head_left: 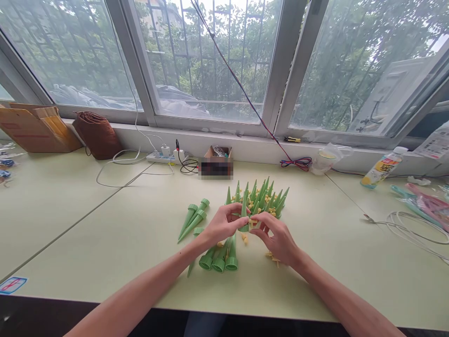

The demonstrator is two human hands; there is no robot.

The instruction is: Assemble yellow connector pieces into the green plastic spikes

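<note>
Green spike (244,206) upright in the fingers of your left hand (223,223); those of your right hand (278,231) pinch a yellow piece (253,223) beside it. Spike cluster (261,192) stands behind that spike.

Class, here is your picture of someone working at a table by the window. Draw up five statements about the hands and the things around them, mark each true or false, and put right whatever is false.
1. The left hand holds a green spike with its tip up. True.
2. The right hand is gripping the bottle. False: the right hand holds a small pale yellow piece beside the spike.
3. The group of spikes beyond the hands lies flat. False: the group of spikes stands tips up.
4. The brown bag is next to the cardboard box. True.
5. The white power strip is right of the bottle. False: the white power strip is left of the bottle.
</note>
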